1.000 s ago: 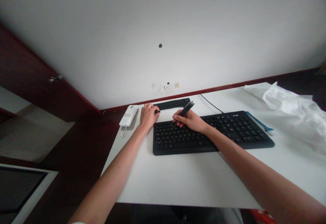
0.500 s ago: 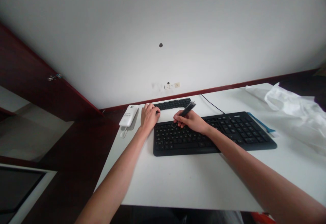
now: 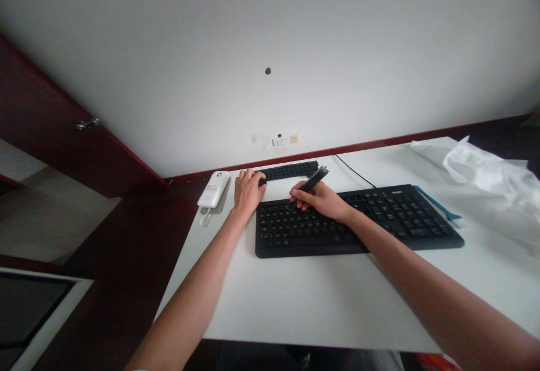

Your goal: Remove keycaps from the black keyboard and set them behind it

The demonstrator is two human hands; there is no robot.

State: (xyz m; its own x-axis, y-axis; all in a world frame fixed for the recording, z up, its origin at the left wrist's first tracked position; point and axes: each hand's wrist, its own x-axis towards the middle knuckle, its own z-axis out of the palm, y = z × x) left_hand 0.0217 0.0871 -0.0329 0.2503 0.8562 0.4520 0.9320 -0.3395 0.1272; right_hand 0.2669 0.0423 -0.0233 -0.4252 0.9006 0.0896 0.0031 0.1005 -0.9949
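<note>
In my right hand [image 3: 318,199] is a slim black keycap puller [image 3: 313,180], with a thin wire loop at its lower end and what looks like a brush at the top. The loop hovers over or touches the upper left keys of the large black keyboard [image 3: 312,242]; I cannot tell which. Left of that keyboard, my left hand [image 3: 248,192] rests on the table, thumb and forefinger closed around a small black keycap [image 3: 262,182]. It is beside the left end of a block of black keycaps [image 3: 291,170] laid out behind the keyboard.
On the white table [image 3: 295,303], a white power bank [image 3: 214,190] with a short cable lies at the left. A blue brush-like strip [image 3: 441,205] sits beside the keyboard's right end, near a crumpled white plastic bag [image 3: 489,177]. The keyboard cable [image 3: 354,170] runs toward the wall.
My left thumb and forefinger have shifted slightly up toward the laid-out keycaps, with the small keycap between them. My right hand keeps the puller at nearly the same spot; the view has shifted slightly.
</note>
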